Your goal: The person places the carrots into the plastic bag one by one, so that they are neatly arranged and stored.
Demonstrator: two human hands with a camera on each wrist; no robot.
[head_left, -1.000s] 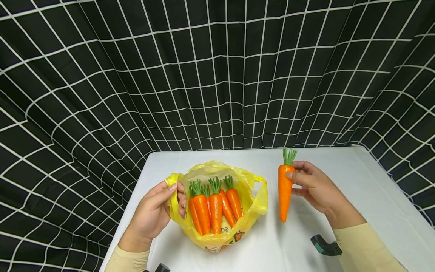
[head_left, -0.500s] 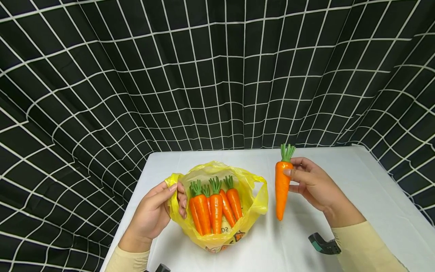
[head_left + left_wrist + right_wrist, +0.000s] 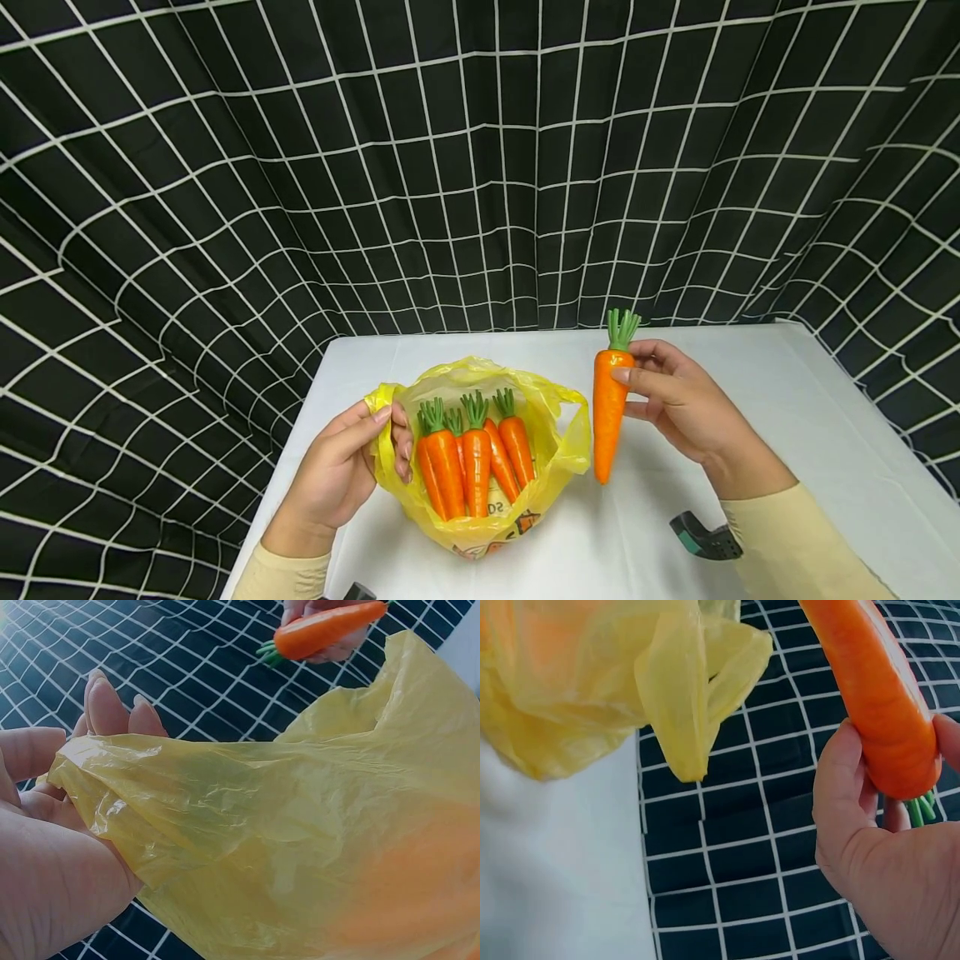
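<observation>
A yellow plastic bag (image 3: 555, 492) stands with its mouth spread, and several orange carrots (image 3: 476, 471) with green stem tops lean inside it. My left hand (image 3: 337, 467) grips the bag's left handle; in the left wrist view the thin plastic (image 3: 225, 810) stretches away from the thumb and fingers. To the right of the bag, my right hand (image 3: 682, 400) pinches another carrot (image 3: 609, 408) near its top, stems up and tip down. The right wrist view shows that carrot (image 3: 885, 697) between thumb and fingers, with the bag's loose handle (image 3: 679, 690) nearby.
A white table (image 3: 750, 375) lies under the bag. Black curtains with a white grid (image 3: 495, 167) enclose it at the back and sides. A dark wrist strap (image 3: 705, 537) shows by the right sleeve.
My right hand has moved left and slightly up with the carrot, closer to the bag's right handle. The left hand and the bag have stayed in place.
</observation>
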